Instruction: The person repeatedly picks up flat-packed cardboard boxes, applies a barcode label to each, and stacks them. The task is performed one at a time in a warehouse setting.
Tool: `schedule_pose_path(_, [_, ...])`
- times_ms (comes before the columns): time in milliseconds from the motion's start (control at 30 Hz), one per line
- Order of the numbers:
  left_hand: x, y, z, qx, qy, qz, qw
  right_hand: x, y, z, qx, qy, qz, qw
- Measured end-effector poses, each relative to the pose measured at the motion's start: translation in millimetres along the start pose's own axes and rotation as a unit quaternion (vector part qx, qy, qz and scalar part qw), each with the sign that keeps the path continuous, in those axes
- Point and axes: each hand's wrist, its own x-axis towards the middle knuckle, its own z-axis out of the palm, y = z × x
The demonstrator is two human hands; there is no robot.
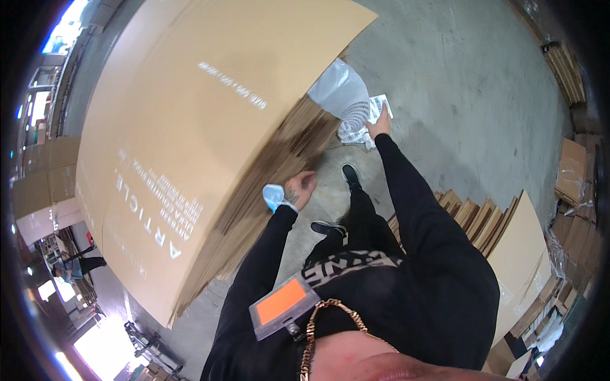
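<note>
My right hand (381, 123) reaches forward and grips a sheet of printed white labels (380, 105). More crumpled printed white material (353, 134) hangs beside those fingers. A pale, translucent plastic piece (338, 87) with curved dark print lies between the labels and a large stack of flattened cardboard boxes (190, 114). Close to the layered edges of that stack, my left hand (301, 189) has its fingers curled, with nothing visible in them. Around the left wrist is a light blue and white wrap (274, 197); its exact kind is unclear.
To my right leans another row of flat cardboard (489, 222). More cardboard stacks (565, 73) and wrapped bundles (572, 238) line the far right. A person (75, 267) is at the far left, near shelving. Grey concrete floor (445, 95) lies ahead.
</note>
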Motion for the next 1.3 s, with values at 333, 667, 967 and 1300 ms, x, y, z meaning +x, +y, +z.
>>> schedule_pose_path(333, [254,-35,168,-0.221,0.151,-0.083,0.960,147,99,31,0.209,-0.277,-0.015,0.938])
schedule_pose_path(667, [242,-38,195,-0.336,0.025,-0.052,0.940,129,113,-11,0.189,-0.344,-0.039,0.919])
schedule_pose_path(967, [213,-30,195,-0.325,0.064,-0.119,0.936,54,73,-8,0.106,0.079,-0.122,0.984])
schedule_pose_path(1300, [167,-12,206,-0.339,0.090,-0.122,0.929,-76,84,12,0.256,-0.076,0.021,0.963])
